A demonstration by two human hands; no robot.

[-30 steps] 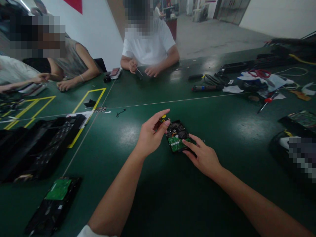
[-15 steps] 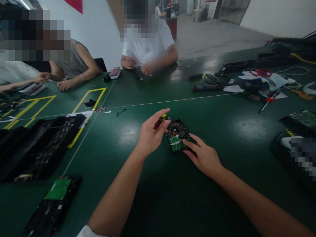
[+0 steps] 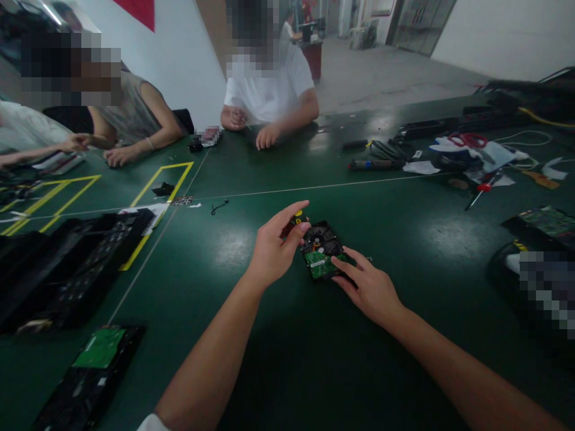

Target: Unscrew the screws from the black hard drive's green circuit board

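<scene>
left hand: left hand (image 3: 273,250) sits at the centre of the scene. thumb and forefinger are pinched on a small black-and-yellow tool handle (image 3: 297,216), and the other fingers are curled under.
tool: only the handle top shows between the fingertips. the tip is hidden behind the hand, so contact with the drive cannot be told.
right hand: right hand (image 3: 369,288) is loosely spread and grips nothing. its fingertips (image 3: 338,262) rest on the near right edge of the drive.
drive: black metal hard drive (image 3: 320,245) lies flat on the dark green table (image 3: 404,227), at centre, between the two hands and touching the right one.
drive casing contents: a small green circuit board (image 3: 320,264) sits in its near half. dark round parts sit in its far half.
yellow tape box, far left: yellow tape rectangle (image 3: 158,179) on the table encloses one small black part (image 3: 163,189).
left side: a large black plastic chassis (image 3: 76,263). nearer, a second black drive with a green board (image 3: 96,352).
far right: red-handled scissors (image 3: 467,139) on white cloth and a red-handled screwdriver (image 3: 483,190), both well apart from the hands.
others: a person in a white t-shirt (image 3: 269,90) is at the far edge with both hands on the table. a person in a grey sleeveless top (image 3: 130,114) is at far left.
</scene>
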